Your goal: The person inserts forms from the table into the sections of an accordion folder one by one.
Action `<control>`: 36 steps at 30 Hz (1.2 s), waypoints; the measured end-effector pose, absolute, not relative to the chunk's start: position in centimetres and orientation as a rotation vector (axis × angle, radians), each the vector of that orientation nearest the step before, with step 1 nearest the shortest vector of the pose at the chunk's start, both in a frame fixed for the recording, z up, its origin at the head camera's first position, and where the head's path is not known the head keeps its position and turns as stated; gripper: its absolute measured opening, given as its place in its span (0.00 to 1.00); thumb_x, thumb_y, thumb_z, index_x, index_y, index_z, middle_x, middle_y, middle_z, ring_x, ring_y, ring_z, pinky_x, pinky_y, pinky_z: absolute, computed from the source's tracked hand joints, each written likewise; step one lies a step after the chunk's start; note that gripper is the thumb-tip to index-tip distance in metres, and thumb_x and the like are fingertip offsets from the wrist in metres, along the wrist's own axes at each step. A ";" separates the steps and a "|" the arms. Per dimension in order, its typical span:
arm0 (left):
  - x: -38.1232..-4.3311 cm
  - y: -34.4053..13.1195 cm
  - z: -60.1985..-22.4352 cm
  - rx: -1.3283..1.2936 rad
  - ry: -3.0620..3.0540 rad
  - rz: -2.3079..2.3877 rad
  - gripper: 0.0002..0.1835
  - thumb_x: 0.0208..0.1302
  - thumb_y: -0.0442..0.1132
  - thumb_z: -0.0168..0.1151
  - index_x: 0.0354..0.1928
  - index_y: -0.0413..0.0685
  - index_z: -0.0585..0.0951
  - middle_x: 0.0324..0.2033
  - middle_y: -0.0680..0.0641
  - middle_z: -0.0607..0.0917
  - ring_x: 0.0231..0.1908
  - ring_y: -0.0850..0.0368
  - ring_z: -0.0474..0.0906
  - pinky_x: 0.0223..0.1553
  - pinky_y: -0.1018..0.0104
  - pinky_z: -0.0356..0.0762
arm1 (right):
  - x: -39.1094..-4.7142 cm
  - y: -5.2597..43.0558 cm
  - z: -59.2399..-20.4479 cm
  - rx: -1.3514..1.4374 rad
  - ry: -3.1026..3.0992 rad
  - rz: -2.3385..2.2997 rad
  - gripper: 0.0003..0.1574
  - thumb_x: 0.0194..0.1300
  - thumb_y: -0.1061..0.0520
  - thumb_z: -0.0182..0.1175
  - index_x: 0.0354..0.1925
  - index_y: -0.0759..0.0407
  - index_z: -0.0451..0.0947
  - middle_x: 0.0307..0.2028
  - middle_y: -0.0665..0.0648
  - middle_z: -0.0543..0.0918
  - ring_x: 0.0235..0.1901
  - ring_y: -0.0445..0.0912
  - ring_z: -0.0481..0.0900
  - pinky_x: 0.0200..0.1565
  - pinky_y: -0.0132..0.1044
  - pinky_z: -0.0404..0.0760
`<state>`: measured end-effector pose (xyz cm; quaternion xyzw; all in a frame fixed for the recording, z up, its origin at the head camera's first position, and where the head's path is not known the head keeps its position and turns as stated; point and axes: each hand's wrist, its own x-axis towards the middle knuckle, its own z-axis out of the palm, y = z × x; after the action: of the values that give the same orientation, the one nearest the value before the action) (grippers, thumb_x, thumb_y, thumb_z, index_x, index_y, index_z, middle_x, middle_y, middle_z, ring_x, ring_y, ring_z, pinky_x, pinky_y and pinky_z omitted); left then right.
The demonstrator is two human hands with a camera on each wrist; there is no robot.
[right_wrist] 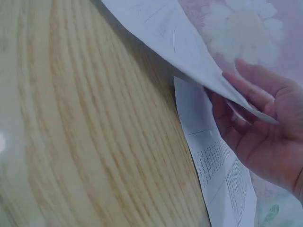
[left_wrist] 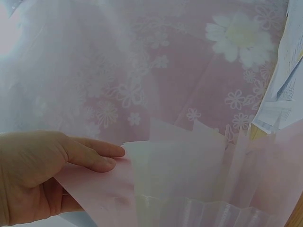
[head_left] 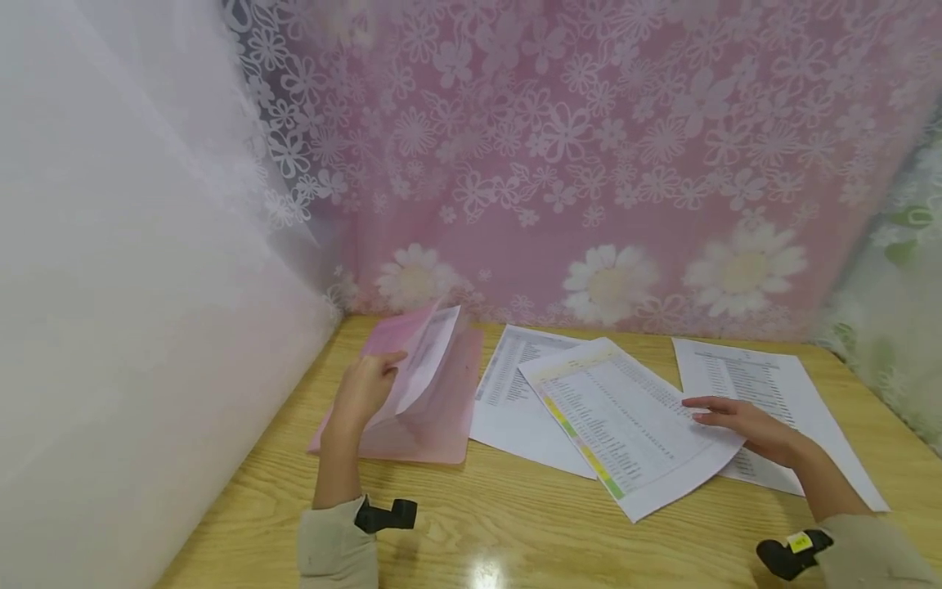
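Observation:
My left hand (head_left: 363,391) pinches the raised front cover of a pink plastic folder (head_left: 437,438) between thumb and fingers. Inside the folder, white and clear leaves (left_wrist: 177,165) stand partly fanned out. Over on the right, my right hand (head_left: 761,429) holds the near right corner of a printed sheet with a yellow and green strip (head_left: 607,421). That corner is lifted and bends, with fingers on both faces of the paper (right_wrist: 165,33). Its far left part overlaps another printed sheet (head_left: 508,417).
A third printed sheet (head_left: 809,401) lies on the wooden table (head_left: 471,523) at the right, partly under my right hand. A pink flowered curtain (head_left: 559,204) hangs behind the table, and a whitish sheet of cloth (head_left: 147,327) borders the left side.

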<state>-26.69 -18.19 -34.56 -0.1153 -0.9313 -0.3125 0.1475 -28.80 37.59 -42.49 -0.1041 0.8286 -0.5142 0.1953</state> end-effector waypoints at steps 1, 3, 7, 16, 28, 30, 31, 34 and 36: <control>-26.7 -18.2 -34.6 -0.333 -2.678 -0.898 0.16 0.60 0.25 0.52 0.50 0.37 0.79 0.45 0.36 0.80 0.11 0.63 0.51 0.14 0.72 0.55 | -28.9 37.6 -42.5 -0.283 2.327 -1.453 0.32 0.70 0.52 0.47 0.64 0.71 0.58 0.59 0.71 0.63 0.41 0.51 0.77 0.37 0.44 0.77; -26.7 -18.2 -34.6 -0.335 -2.676 -0.898 0.16 0.60 0.25 0.52 0.50 0.37 0.79 0.45 0.36 0.80 0.11 0.63 0.50 0.14 0.72 0.55 | -29.2 37.8 -42.5 -0.264 2.334 -1.466 0.30 0.70 0.52 0.48 0.62 0.71 0.61 0.54 0.67 0.69 0.38 0.52 0.78 0.36 0.45 0.78; -26.9 -18.3 -34.7 -0.343 -2.668 -0.889 0.16 0.60 0.25 0.52 0.50 0.36 0.79 0.45 0.36 0.80 0.12 0.62 0.51 0.15 0.71 0.56 | -29.3 38.3 -42.8 -0.294 2.273 -1.409 0.28 0.68 0.55 0.51 0.61 0.69 0.64 0.57 0.68 0.66 0.44 0.47 0.75 0.39 0.44 0.76; -26.9 -18.3 -34.5 -0.341 -2.669 -0.885 0.16 0.60 0.25 0.53 0.50 0.36 0.79 0.44 0.36 0.81 0.12 0.63 0.52 0.15 0.71 0.58 | -29.2 38.0 -44.1 -0.352 2.067 -1.503 0.29 0.72 0.57 0.44 0.67 0.64 0.54 0.59 0.56 0.65 0.50 0.50 0.73 0.46 0.47 0.73; -26.9 -18.3 -34.9 -0.339 -2.663 -0.876 0.16 0.59 0.24 0.53 0.50 0.37 0.80 0.45 0.37 0.81 0.14 0.61 0.54 0.16 0.69 0.58 | -29.2 36.6 -43.6 -0.364 2.152 -1.489 0.31 0.68 0.59 0.51 0.65 0.68 0.58 0.67 0.71 0.46 0.57 0.53 0.58 0.33 0.35 0.70; -26.9 -18.3 -34.8 -0.337 -2.665 -0.876 0.16 0.60 0.25 0.53 0.50 0.37 0.80 0.45 0.37 0.80 0.14 0.61 0.54 0.17 0.69 0.59 | -29.1 36.4 -43.4 -0.376 2.161 -1.518 0.30 0.67 0.60 0.51 0.65 0.68 0.59 0.62 0.65 0.60 0.45 0.42 0.65 0.27 0.36 0.66; -26.9 -18.4 -34.8 -0.334 -2.668 -0.883 0.16 0.60 0.25 0.53 0.50 0.37 0.80 0.45 0.37 0.80 0.14 0.61 0.54 0.17 0.69 0.59 | -29.0 36.3 -43.2 -0.380 2.167 -1.535 0.30 0.67 0.60 0.51 0.65 0.67 0.59 0.57 0.61 0.67 0.36 0.39 0.65 0.24 0.37 0.62; -26.9 -18.4 -34.8 -0.331 -2.679 -0.894 0.16 0.60 0.25 0.53 0.51 0.37 0.79 0.46 0.37 0.80 0.14 0.61 0.54 0.17 0.69 0.60 | -28.5 36.2 -42.7 -0.392 2.177 -1.595 0.28 0.67 0.61 0.52 0.64 0.65 0.62 0.42 0.45 0.73 0.27 0.37 0.63 0.24 0.39 0.59; -26.9 -18.4 -34.7 -0.327 -2.684 -0.891 0.16 0.60 0.25 0.53 0.51 0.37 0.79 0.46 0.37 0.80 0.14 0.60 0.55 0.17 0.68 0.60 | -28.2 36.0 -42.3 -0.382 2.190 -1.621 0.28 0.67 0.61 0.52 0.64 0.63 0.63 0.41 0.44 0.73 0.28 0.35 0.66 0.25 0.36 0.64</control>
<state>-26.90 -18.41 -34.75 -0.1138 -0.9325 -0.3096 0.1469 -28.24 36.02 -42.28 -0.1364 0.7809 -0.5779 0.1939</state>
